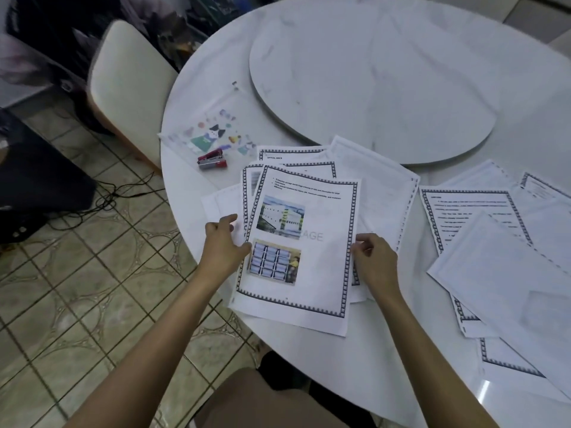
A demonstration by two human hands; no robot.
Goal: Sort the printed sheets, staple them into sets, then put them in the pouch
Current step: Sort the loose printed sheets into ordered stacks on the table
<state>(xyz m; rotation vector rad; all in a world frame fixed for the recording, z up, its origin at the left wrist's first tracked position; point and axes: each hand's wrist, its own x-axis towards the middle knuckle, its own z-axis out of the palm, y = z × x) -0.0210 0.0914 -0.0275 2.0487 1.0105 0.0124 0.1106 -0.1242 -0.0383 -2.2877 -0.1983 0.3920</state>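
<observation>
- The left hand [224, 242] has its fingers almost straight. They rest on the left edge of the pile [380, 186], and the thumb touches the top sheet [309, 211].
- The right hand [375, 257] has curled fingers that pinch the right edge of the top sheet.
- The pile lies fanned out at the near edge of the white table [340, 381].
- More loose sheets [494, 273] lie to the right, apart from it.
- The red stapler [212, 160] lies at the near edge of the clear pouch [213, 128], just beyond the pile.
- A round turntable [370, 72] sits farther back.
</observation>
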